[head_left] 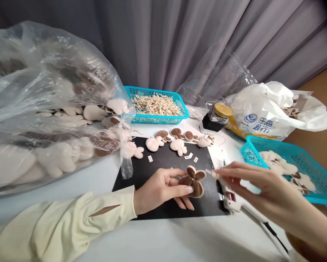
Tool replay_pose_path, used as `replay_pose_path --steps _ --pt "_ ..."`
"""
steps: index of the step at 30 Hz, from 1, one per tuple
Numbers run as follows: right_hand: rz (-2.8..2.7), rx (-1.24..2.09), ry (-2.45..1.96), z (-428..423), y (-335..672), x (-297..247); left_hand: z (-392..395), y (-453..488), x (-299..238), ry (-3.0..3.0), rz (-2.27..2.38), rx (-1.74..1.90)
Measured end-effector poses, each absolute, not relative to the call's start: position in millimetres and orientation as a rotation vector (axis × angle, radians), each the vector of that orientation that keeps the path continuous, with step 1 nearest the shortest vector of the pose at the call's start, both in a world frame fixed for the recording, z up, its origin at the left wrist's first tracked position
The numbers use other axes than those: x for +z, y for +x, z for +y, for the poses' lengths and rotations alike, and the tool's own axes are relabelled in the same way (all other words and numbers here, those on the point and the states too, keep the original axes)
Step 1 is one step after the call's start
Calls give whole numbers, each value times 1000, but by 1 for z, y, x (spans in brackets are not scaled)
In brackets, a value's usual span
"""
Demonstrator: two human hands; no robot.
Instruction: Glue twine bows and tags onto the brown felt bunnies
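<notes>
My left hand is closed on a small plush piece with brown and cream rounded lobes, like a flower, held over the black mat. To its right, my right hand is slightly blurred, its thumb and fingers pinched together. A small pale tag sticks out from those fingertips, close to the plush piece but apart from it. Beneath the right hand lies a white tool with a red switch, which looks like a glue gun; the hand hides part of it. Several small white labels lie on the mat.
Plush pieces line the mat's far edge. A blue basket behind holds cream cords. Plastic bags of plush pieces crowd the left. On the right are another blue basket, a white shopping bag and a yellow-lidded jar.
</notes>
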State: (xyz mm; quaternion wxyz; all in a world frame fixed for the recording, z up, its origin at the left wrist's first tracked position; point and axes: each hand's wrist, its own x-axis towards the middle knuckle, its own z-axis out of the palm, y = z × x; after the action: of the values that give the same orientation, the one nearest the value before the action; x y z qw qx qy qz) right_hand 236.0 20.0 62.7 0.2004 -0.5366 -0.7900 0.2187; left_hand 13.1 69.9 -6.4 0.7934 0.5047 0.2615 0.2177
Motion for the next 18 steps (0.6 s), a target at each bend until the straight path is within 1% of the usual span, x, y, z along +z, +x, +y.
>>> replay_pose_path --steps 2,4,10,14,18 --pt "-2169 860 -1519 9 231 61 68 15 -6 1133 629 488" --pt "-2123 989 -1484 5 223 56 66 16 -6 1181 678 474" --pt "-2054 871 -1433 13 212 43 66 17 -7 1272 687 397" --pt "-2063 883 -1345 15 212 39 68 18 -9 1282 684 370" --pt "-1959 877 -1410 17 209 38 68 18 -10 1272 654 360"
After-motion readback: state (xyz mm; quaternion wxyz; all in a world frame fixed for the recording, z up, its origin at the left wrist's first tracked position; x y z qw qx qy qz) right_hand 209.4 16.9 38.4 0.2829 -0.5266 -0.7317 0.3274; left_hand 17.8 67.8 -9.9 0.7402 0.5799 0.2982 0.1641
